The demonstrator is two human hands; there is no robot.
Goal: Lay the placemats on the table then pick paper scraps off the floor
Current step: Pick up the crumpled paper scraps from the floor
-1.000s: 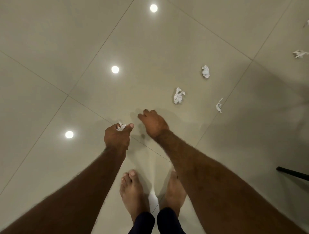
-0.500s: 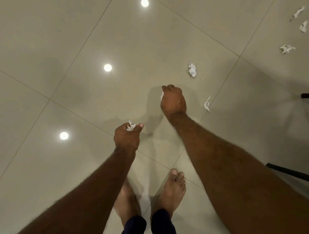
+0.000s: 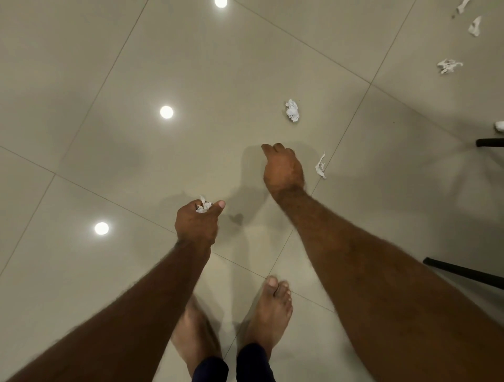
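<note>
Scraps are gripped in the left hand, while the curled right hand hides its contents — the torn scrap on the floor, just right of it, is best pinched by its raised edge.

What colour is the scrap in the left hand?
White: a crumpled paper scrap gripped in the left hand; the head view shows it.

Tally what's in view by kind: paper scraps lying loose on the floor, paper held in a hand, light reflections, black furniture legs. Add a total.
Loose paper scraps: 5
Paper wad in the left hand: 1
Light reflections: 3
Black furniture legs: 2
Total: 11
The white bit at the right edge is cut off and left uncounted.
</note>
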